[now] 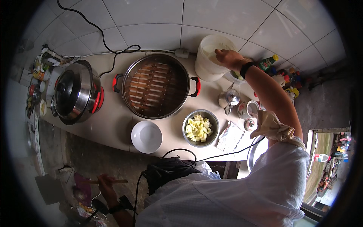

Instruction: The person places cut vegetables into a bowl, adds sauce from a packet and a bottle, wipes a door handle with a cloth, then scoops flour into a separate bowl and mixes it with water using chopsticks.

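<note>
My left hand (106, 183), low at the left over the floor, grips a pair of wooden chopsticks (120, 181). With fingers curled, my right hand (227, 58) reaches into the mouth of a white plastic bucket (208, 66) against the wall; the bucket holds something whitish, and whether the hand grips anything is hidden. Left of the bucket is a wide steel pot (129, 106) with red and black handles and a slatted wooden rack (153, 85) inside. A metal bowl (215, 133) of pale green-yellow cut pieces (198, 127) stands near the counter's front edge, right of a white bowl (146, 137).
A lidded steel pot (76, 93) stands at the counter's left. To the right are a small metal pot (231, 98), a floral jar (244, 110), its lid (249, 124), a plastic packet (231, 137) and a green bottle (266, 63). Black cables (103, 37) run along wall and counter.
</note>
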Action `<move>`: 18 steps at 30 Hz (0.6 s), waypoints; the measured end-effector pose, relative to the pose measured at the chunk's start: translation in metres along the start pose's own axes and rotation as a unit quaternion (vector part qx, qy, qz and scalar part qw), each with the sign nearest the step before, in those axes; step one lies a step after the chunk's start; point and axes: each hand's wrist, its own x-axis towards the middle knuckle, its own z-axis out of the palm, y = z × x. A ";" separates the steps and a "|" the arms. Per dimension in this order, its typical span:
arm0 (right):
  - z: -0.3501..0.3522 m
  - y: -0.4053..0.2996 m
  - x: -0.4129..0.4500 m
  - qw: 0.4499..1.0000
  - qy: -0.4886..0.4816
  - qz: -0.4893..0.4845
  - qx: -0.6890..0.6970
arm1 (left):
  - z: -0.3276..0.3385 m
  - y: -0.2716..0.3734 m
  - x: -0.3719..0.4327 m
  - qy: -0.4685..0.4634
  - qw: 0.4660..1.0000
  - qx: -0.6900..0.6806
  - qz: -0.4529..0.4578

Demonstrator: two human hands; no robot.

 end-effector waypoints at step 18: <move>0.024 -0.003 0.032 0.952 0.140 0.228 0.150 | -0.006 -0.018 -0.001 -0.014 1.000 0.000 -0.005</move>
